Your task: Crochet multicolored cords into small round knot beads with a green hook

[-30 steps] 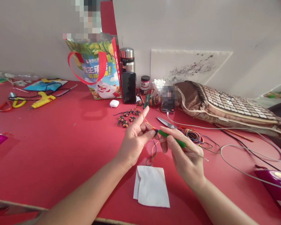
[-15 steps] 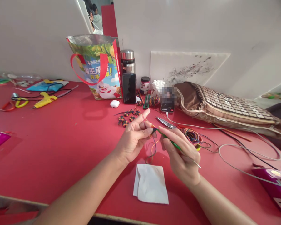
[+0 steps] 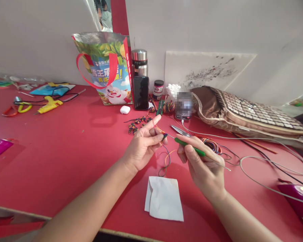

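Note:
My left hand (image 3: 147,143) pinches a small multicoloured crochet piece (image 3: 164,135) between thumb and fingers, with yarn running up over the raised index finger. From it a strand of multicoloured yarn (image 3: 169,159) loops down onto the table. Closed around the green handle of a crochet hook (image 3: 190,147) is my right hand (image 3: 204,164). The hook's thin metal shaft reaches left to the crochet piece; whether its tip is inside a stitch I cannot tell. Behind my left hand lie several small dark multicoloured crocheted pieces (image 3: 135,126).
A folded white paper (image 3: 166,198) lies in front of my hands. Scissors (image 3: 179,130) and a yarn bundle (image 3: 212,145) are beyond my right hand. Farther back stand a carrier bag (image 3: 108,74), a black phone (image 3: 141,93) and a lit phone (image 3: 183,116). A cable (image 3: 242,164) curves at right.
My right hand has drawn the crochet hook back to the right, so more of its metal shaft shows. My left hand stays nearly in place, and the view has shifted slightly.

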Tool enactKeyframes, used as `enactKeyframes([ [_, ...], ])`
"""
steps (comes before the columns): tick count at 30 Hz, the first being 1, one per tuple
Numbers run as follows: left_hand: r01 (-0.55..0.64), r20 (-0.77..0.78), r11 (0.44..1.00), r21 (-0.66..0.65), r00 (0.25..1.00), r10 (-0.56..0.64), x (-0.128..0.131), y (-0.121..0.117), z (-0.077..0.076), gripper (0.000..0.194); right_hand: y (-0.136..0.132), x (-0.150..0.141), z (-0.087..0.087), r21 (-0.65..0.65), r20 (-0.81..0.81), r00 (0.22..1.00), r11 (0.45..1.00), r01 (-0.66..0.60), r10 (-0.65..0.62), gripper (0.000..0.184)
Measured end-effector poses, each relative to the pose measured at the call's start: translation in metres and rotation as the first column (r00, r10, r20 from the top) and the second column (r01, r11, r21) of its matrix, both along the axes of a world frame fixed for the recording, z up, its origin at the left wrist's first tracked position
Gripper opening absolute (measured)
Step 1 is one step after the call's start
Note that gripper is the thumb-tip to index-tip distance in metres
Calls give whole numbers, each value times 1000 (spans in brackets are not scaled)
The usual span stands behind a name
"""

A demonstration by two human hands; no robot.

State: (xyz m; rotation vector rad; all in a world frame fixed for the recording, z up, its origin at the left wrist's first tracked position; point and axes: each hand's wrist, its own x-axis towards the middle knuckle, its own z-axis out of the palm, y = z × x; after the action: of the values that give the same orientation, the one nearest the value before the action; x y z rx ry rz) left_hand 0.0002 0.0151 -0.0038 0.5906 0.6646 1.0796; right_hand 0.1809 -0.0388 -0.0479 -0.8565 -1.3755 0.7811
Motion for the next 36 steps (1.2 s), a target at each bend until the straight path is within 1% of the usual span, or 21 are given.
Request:
enactKeyframes([
  [4, -4, 3, 1000, 13, 1000, 4, 0, -1, -1, 95, 0, 0, 1, -7, 9, 999, 999, 40, -39, 27],
  [7, -6, 4, 1000, 23, 1000, 6, -1, 0, -2, 93, 0, -1, 1, -9, 8, 998, 998, 60, -60, 27],
  [18, -15, -47, 992, 127, 999, 21, -2, 1, -5, 96, -2, -3, 5, 40, 6, 999, 998, 46, -46, 36],
  [25, -22, -68, 993, 120, 997, 30, -2, 0, -4, 99, -3, -2, 3, 34, 9, 999, 998, 44, -44, 37],
  [31, -17, -79, 992, 124, 997, 27, -1, 1, -3, 94, -3, -2, 5, 60, 31, 998, 997, 53, -55, 39],
  [36, -32, -80, 990, 135, 996, 43, -2, 3, -6, 93, -3, -2, 6, 70, 50, 997, 995, 63, -67, 39],
])
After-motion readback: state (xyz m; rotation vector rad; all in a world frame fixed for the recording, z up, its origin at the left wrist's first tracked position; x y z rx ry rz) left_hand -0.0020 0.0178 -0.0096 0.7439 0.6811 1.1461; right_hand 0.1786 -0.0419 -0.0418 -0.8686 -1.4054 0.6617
